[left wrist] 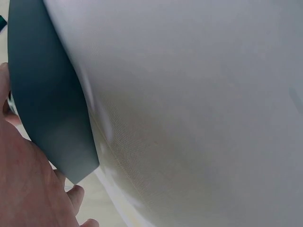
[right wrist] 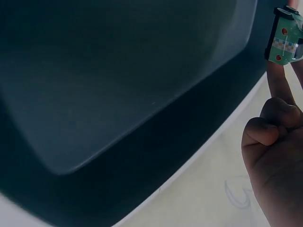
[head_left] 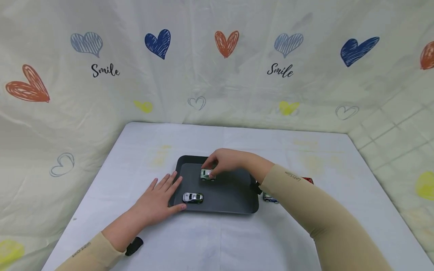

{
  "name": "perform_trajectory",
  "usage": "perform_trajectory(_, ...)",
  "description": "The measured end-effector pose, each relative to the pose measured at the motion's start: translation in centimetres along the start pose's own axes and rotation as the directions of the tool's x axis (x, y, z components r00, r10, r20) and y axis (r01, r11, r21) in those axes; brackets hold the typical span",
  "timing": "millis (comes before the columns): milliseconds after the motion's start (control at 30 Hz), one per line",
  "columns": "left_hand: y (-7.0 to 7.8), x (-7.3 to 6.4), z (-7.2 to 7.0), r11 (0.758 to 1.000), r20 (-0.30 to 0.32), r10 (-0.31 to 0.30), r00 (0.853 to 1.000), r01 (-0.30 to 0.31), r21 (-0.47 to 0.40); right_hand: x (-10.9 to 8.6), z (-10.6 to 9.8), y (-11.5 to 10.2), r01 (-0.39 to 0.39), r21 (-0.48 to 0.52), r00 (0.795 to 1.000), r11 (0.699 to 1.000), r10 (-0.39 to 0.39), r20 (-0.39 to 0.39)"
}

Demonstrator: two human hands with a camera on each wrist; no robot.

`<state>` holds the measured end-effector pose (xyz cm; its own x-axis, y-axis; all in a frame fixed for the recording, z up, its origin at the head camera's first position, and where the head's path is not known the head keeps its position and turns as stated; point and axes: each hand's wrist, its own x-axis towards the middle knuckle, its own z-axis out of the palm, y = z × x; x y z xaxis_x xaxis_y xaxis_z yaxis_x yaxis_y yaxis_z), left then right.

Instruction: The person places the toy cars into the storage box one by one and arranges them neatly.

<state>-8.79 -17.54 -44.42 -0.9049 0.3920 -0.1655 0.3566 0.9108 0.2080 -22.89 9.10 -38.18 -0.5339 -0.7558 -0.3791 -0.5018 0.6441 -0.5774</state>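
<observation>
A dark grey tray (head_left: 227, 194) lies on the white-covered table. My right hand (head_left: 226, 161) pinches a pale green toy car (head_left: 205, 174) over the tray's back-left part. The right wrist view shows that toy car (right wrist: 284, 42) at the fingertips, with the other fingers of the hand (right wrist: 279, 151) curled below. A silver and black toy car (head_left: 192, 198) sits in the tray's front-left corner. My left hand (head_left: 159, 201) rests at the tray's left rim, fingers spread. In the left wrist view, this hand (left wrist: 26, 175) lies along the tray's outer wall (left wrist: 52, 94).
To the right of the tray, a blue and white toy car (head_left: 270, 198) and a red thing (head_left: 307, 180) are partly hidden by my right arm. A cloth with printed hearts (head_left: 226, 44) hangs behind the table. Black straps (head_left: 134, 246) sit at my wrists.
</observation>
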Motion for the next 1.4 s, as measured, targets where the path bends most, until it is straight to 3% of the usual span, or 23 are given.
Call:
perform_trajectory(333, -0.1, 0.2, 0.1, 1.000, 0.001, -0.001, 1.000, 0.001, 0.015, 2.6, 0.9, -1.2, 0.052, -0.013, 0.998, 0.999, -0.052, 0.027)
perform_trajectory(833, -0.2, 0.2, 0.0, 1.000, -0.006, 0.003, 1.000, -0.003, -0.005, 5.6, 3.0, -1.1, -0.008, -0.064, 0.999, 0.998, 0.011, 0.047)
perform_trajectory(1100, 0.1, 0.1, -0.2, 1.000, -0.007, 0.005, 1.000, -0.005, -0.004, 5.6, 3.2, -1.4, -0.007, -0.105, 0.999, 0.994, 0.011, 0.034)
perform_trajectory(1400, 0.0, 0.1, -0.1, 1.000, 0.001, 0.002, 1.000, -0.002, 0.004, 4.8, 2.0, -1.5, -0.011, -0.080, 1.000, 0.997, 0.010, -0.019)
